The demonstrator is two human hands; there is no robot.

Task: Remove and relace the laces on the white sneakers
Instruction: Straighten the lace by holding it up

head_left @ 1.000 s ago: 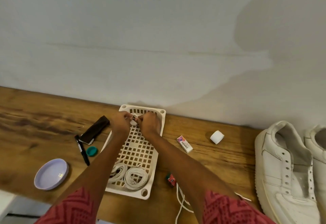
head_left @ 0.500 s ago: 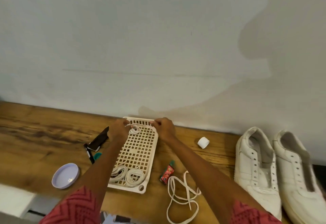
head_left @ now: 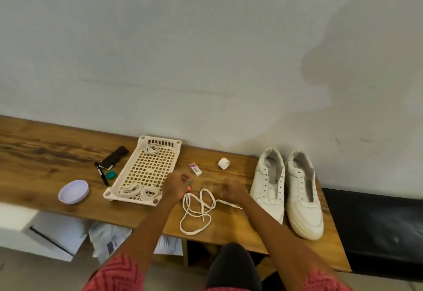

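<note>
Because the loose lace (head_left: 198, 212), lying in loops on the bench (head_left: 45, 151) between both blurred hands (grips unreadable) beside the eyelet-bare sneakers (head_left: 286, 190), looks light and limp, pinching its stiff tip seems best.

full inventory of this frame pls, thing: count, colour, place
sneakers: 2, white, unlaced, right on table
loose lace: 1, white, table front, between the hands
basket: 1, cream, left of centre
coiled laces: 3, white, in basket, two near end, one far end
bowl: 1, lilac, far left
marker: 1, black, left of basket
cap: 1, teal, beside marker
dark case: 1, behind marker
eraser: 1, white
tape roll: 1, white
left hand: blurred
right hand: blurred
</note>
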